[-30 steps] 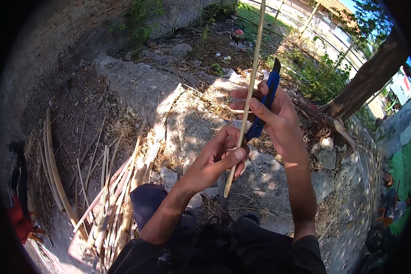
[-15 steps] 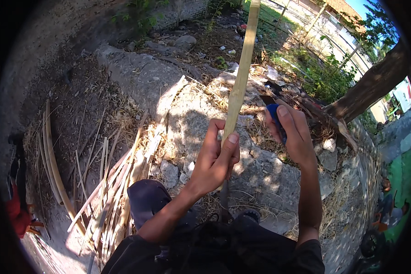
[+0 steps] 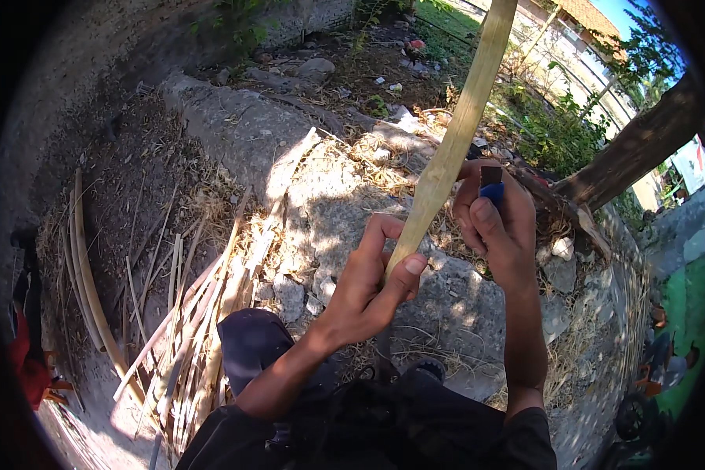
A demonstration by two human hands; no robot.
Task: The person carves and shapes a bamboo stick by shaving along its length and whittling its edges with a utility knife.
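Observation:
A long pale bamboo strip point(image 3: 471, 94) slants up and to the right, thicker at a node partway along and running past the top of the view. My left hand point(image 3: 368, 290) is closed round its lower end, thumb on top. Just right of the strip, my right hand point(image 3: 513, 239) grips a small tool with a blue handle or wrap point(image 3: 491, 193) and a short, dark, squared blade point(image 3: 490, 175), which stands upright. Its index finger lies beside the strip's edge; I cannot tell whether it touches. Most of the handle is hidden in the palm.
Several cut bamboo strips point(image 3: 200, 337) lie in a heap at the lower left. A rough stone ledge point(image 3: 243, 117) crosses before me, with dry litter around it. A tree trunk point(image 3: 642, 145) leans at the right. Other people show at both side rims.
The bamboo strip has tilted further right, and my left hand has shifted slightly right and down. My right hand has turned, so the blade that pointed left now points up.

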